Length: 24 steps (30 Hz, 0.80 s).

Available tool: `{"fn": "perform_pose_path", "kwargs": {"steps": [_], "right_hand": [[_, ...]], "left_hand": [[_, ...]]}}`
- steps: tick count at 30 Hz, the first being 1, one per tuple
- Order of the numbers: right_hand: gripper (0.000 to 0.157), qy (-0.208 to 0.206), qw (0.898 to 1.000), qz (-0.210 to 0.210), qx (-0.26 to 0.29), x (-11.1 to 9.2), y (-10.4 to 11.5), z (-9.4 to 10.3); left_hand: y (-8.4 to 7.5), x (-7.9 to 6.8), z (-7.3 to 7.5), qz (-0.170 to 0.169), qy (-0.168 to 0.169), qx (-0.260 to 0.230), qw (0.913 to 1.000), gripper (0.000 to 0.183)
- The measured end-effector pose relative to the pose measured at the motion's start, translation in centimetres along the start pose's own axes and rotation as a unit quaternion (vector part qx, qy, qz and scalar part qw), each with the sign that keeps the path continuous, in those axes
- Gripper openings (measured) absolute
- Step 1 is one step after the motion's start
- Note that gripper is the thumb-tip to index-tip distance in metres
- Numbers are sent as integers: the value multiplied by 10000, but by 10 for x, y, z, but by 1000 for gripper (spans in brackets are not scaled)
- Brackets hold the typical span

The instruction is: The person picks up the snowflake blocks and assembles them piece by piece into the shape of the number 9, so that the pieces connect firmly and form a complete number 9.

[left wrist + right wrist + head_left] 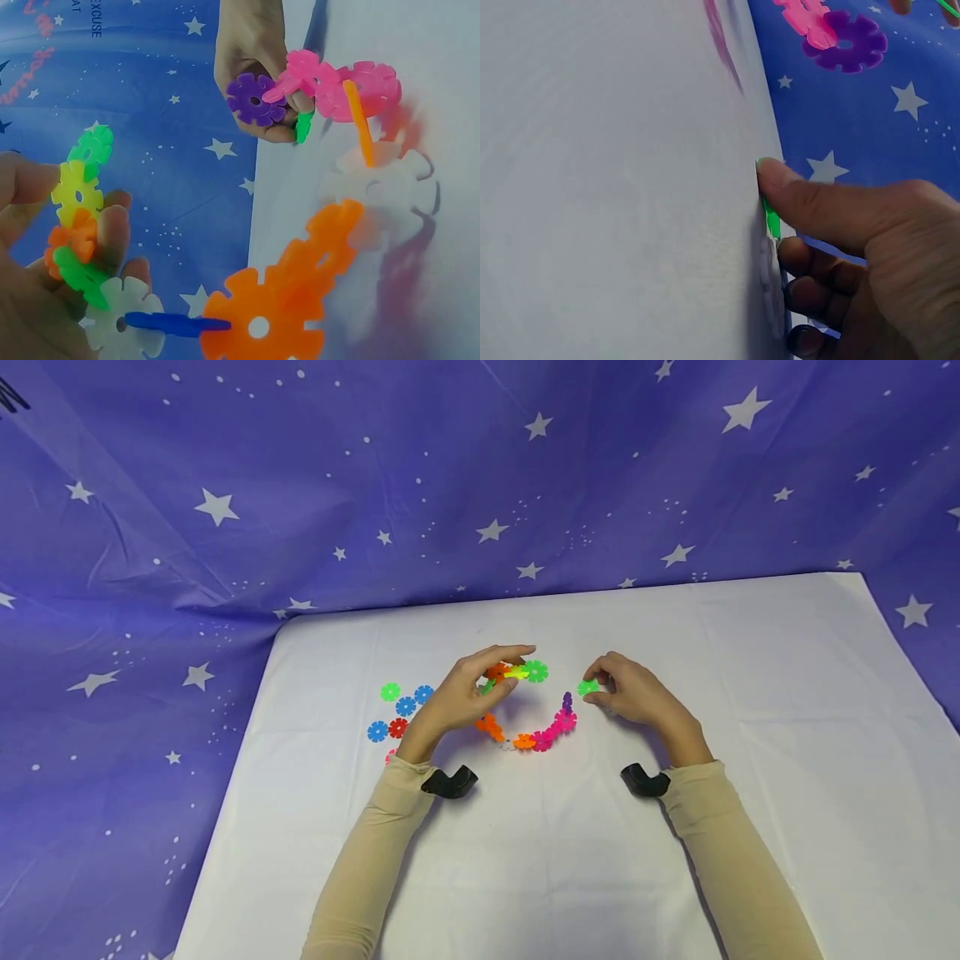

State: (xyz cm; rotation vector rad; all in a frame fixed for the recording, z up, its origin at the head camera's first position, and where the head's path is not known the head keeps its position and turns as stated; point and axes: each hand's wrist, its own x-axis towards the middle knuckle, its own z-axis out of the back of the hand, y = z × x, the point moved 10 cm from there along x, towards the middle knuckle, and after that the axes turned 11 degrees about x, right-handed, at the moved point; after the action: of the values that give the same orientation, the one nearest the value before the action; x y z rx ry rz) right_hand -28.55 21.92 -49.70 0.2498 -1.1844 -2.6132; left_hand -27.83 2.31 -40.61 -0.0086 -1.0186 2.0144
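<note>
An open ring of linked plastic snowflake discs hangs above the table, with pink discs [565,720], orange discs [262,315] and a clear disc [375,187] among them. My left hand [467,692] holds one side of this chain, thumb and fingers around the yellow disc [77,193] and its orange neighbour. One end of the chain is a green disc [536,672]; a purple disc [845,43] forms the other. Right of that gap, my right hand [633,687] pinches a separate green disc [587,687]. Against it in the right wrist view is a whitish disc [771,289], partly hidden by fingers.
Loose discs lie left of my left hand: a green disc [390,692], several blue discs [406,706], a red disc [398,727] and a pink one partly behind the wrist. A white cloth [787,827] covers the table. A blue star-patterned curtain [420,485] stands behind it.
</note>
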Motion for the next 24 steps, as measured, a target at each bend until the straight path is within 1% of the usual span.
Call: {"fn": "perform_pose_path", "kwargs": {"steps": [3,5,7,10,14,17,19,24], "right_hand": [[28,-50,9999,103,-16,0,2,2],[29,-150,9996,183,132,-1,6,6],[30,-288,9984,297,390,-2,12,12],[31,-502,9930,548,923,-5,25,22],[32,-622,9830,1051,1367,-9,51,29],[32,-647,9782,1370,1421,-12,70,29],[31,-670,9766,1474,1418,-13,79,27],[28,-754,9743,1640,1351,-15,98,23]], "left_hand": [[-2,-1,0,-95,-24,3,10000,40],[-2,-1,0,-93,-22,42,9999,40],[-2,-1,-1,-53,-4,96,9999,40],[-2,0,-2,13,13,147,9999,39],[-3,1,2,-21,-156,207,9997,35],[-3,1,6,-66,-293,251,9992,33],[-2,1,9,-69,-332,300,9990,34],[-2,0,11,3,-238,445,9987,43]]}}
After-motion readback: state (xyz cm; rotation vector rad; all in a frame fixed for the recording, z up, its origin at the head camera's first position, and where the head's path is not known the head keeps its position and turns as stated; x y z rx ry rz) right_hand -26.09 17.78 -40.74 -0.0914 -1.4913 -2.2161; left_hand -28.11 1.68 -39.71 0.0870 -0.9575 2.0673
